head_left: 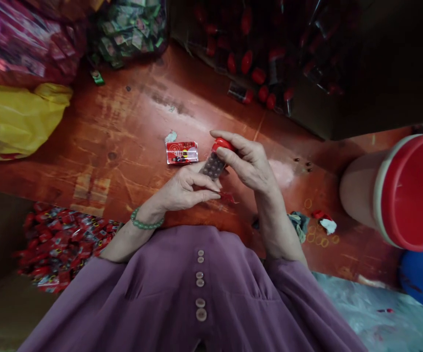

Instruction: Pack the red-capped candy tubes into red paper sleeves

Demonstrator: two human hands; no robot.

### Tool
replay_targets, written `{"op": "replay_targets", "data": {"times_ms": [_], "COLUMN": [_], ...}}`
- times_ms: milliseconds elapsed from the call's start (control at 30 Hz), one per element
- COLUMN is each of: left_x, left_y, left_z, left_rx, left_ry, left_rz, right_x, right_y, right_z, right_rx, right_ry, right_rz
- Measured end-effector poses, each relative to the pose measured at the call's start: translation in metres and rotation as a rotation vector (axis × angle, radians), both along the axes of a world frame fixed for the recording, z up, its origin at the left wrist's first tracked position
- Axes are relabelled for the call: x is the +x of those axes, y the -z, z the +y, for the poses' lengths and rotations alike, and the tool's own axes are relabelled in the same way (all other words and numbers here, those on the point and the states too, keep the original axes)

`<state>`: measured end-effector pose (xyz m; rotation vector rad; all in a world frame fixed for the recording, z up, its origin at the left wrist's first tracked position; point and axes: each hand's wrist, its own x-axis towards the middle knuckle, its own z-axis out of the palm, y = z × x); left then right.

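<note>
Between my hands is a small clear bottle (pixel 213 166) filled with dark round balls, tilted with its red cap (pixel 223 143) up and to the right. My left hand (pixel 185 188), with a green bead bracelet (pixel 147 220) at the wrist, grips the lower part of the bottle. The thumb and fingers of my right hand (pixel 250 161) are closed around the red cap. A bit of red film (pixel 229 197) shows by my left fingertips; whether they hold it I cannot tell. Left of the bottle, a flat stack of red printed labels (pixel 182 152) lies on the orange tabletop (pixel 138 122).
A box (pixel 306 117) of red-capped bottles stands at the back right. To the right are a red-lidded bucket (pixel 412 190), rubber bands (pixel 318 239) and several loose balls (pixel 308 167). At left lie a yellow bag (pixel 16 120) and a heap of red packets (pixel 64 244).
</note>
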<state>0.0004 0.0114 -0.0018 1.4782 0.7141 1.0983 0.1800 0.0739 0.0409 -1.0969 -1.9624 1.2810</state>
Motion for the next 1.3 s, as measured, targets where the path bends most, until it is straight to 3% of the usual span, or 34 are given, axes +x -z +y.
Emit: {"op": "replay_targets", "data": {"times_ms": [167, 367, 500, 667, 867, 1067, 1300], "left_x": [-0.004, -0.004, -0.005, -0.007, -0.004, -0.003, -0.01], "left_y": [0.003, 0.008, 0.008, 0.009, 0.011, 0.014, 0.011], "left_z": [-0.002, -0.002, 0.001, 0.003, 0.005, 0.008, 0.01], "left_rx": [-0.095, -0.218, -0.157, -0.055, -0.062, -0.057, -0.096], "left_ry": [0.056, 0.072, 0.059, 0.169, 0.275, 0.289, 0.389], "left_rz": [-0.066, -0.018, 0.065, 0.126, 0.074, 0.016, 0.05], "right_x": [-0.001, 0.003, 0.016, 0.022, 0.015, 0.013, 0.007], "right_y": [0.012, 0.016, 0.015, 0.014, 0.012, 0.025, 0.028], "right_z": [0.008, 0.005, 0.002, -0.004, -0.016, -0.024, -0.034], "right_rx": [-0.07, 0.108, 0.172, 0.185, 0.257, 0.331, 0.244], "right_ry": [-0.019, -0.135, -0.257, -0.338, -0.346, -0.234, -0.214], "right_rz": [0.009, -0.133, -0.202, -0.24, -0.353, -0.345, -0.382]}}
